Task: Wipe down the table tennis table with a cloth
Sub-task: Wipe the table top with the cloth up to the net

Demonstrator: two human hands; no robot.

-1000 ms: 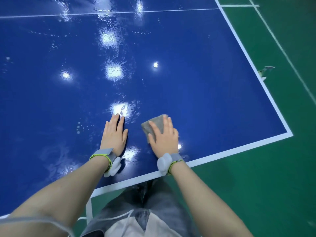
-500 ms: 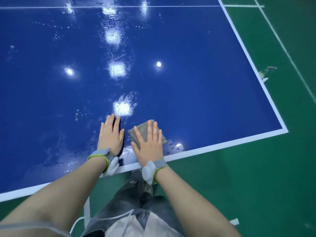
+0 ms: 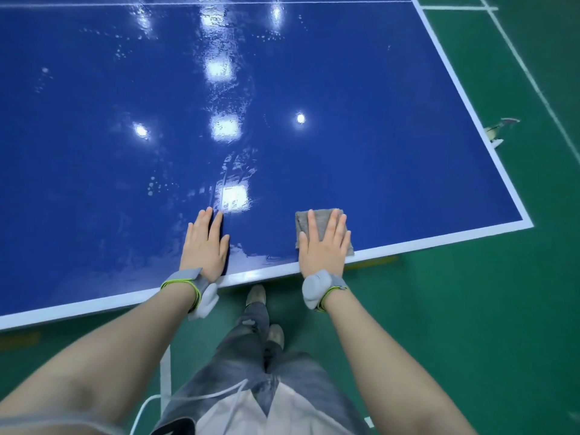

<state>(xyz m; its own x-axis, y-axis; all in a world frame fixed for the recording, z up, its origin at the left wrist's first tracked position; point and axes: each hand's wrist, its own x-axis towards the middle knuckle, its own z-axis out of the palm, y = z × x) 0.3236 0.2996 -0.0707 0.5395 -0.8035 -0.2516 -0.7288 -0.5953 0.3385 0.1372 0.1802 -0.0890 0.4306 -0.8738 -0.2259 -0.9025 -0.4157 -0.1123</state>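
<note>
Pressing gray folded cloth (image 3: 323, 226) flat w/ R hand (image 3: 323, 246); L hand (image 3: 205, 243) flat on wet blue table (image 3: 376, 152).

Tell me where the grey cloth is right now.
Head view: the folded grey cloth lies flat under the right hand, on the blue table by its near white edge.

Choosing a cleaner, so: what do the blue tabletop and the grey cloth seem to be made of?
Blue table tennis tabletop: looks like a hard board with a glossy painted coating; it mirrors the ceiling lights sharply. The core cannot be told.
Grey folded cloth: soft matte woven fabric, possibly microfibre; it gives no shine under the flat right hand.
</note>
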